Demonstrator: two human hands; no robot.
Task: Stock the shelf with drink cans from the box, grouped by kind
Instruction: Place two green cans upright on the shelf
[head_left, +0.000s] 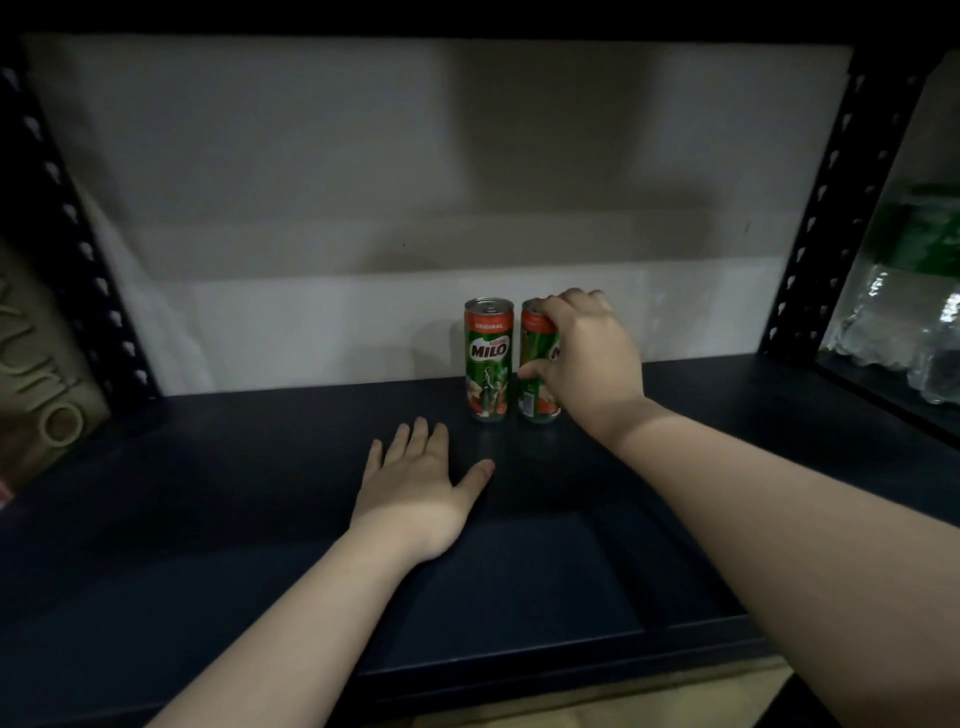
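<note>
Two green and red Milo cans stand upright side by side near the back of the dark shelf board (260, 519). The left Milo can (488, 358) stands free, its label facing me. My right hand (587, 358) grips the right Milo can (535, 384) from the side and top, with fingers curled over its rim and thumb on its front. My left hand (421, 483) lies flat on the shelf with straight, spread fingers, a little in front and left of the cans, holding nothing. The box is not in view.
A white wall backs the shelf. Black perforated uprights (78, 234) (826, 208) frame it left and right. A beige package with raised lettering (41, 389) sits at the left. Wrapped clear bottles with green labels (914, 291) fill the neighbouring bay on the right.
</note>
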